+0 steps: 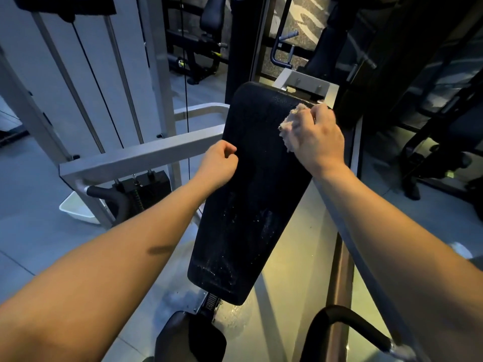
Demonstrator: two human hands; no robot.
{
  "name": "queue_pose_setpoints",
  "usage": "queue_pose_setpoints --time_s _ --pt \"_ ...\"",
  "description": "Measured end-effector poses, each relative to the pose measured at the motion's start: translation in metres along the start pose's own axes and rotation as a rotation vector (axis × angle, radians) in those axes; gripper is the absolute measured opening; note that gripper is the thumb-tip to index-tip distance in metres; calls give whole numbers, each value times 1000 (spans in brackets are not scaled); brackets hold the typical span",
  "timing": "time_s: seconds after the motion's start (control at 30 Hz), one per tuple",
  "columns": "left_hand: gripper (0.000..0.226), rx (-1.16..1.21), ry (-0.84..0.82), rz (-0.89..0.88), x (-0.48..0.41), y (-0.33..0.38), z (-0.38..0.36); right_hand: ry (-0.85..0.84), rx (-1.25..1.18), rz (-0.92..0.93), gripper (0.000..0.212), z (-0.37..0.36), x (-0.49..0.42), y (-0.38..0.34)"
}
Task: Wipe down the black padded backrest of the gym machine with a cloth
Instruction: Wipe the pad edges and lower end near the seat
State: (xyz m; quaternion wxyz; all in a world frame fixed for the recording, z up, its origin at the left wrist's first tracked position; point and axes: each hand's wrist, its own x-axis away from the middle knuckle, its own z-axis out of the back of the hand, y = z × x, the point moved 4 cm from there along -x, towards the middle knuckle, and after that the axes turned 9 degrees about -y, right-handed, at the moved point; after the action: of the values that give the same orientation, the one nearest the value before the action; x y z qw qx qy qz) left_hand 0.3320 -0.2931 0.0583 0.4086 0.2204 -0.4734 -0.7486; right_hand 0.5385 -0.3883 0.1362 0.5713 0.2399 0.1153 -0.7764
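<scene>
While the black padded backrest (251, 184) runs lengthwise through the middle of the head view, narrowing slightly from its rounded far end at twelve o'clock to its near end at six o'clock, its surface is seen to be finely textured and matt. White specks and smeared streaks are scattered over the lower half, thickest near the six o'clock edge, whereas the upper half looks darker and more even. A pale, fluffy cloth (288, 126) is bunched under the right hand (317, 137), which is closed over it and pressed onto the pad's upper right corner, at about one o'clock from the pad's centre. The left hand (218, 163) is curled loosely and is set against the pad's left edge at about ten o'clock; nothing is seen gripped in it. A grey metal frame bar (136, 156) is seen extending to nine o'clock behind the left hand, and a white tub (75, 209) is seen on the floor below that bar.
</scene>
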Motion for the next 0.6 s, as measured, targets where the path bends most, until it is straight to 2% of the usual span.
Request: queue_pose_setpoints --time_s 0.13,0.2,0.37,0.5,0.57,0.6 --pt "67 -240 -159 -114 -10 -11 -6 46 -65 38 36 -3 -7 -8" --pt "77 -363 -268 -146 -14 -21 -11 102 -80 87 33 3 -20 -13" --pt "85 -576 -409 -92 -25 -43 -23 86 -69 125 29 -26 -14 -25" --pt "87 -639 -406 -88 -29 -42 -25 -86 11 369 39 -70 42 -34" --pt "87 -659 -413 -77 -28 -41 -24 -124 56 497 36 -64 42 -32" --pt "87 -666 -418 -74 -28 -39 -23 -101 60 497 30 -52 33 -27"
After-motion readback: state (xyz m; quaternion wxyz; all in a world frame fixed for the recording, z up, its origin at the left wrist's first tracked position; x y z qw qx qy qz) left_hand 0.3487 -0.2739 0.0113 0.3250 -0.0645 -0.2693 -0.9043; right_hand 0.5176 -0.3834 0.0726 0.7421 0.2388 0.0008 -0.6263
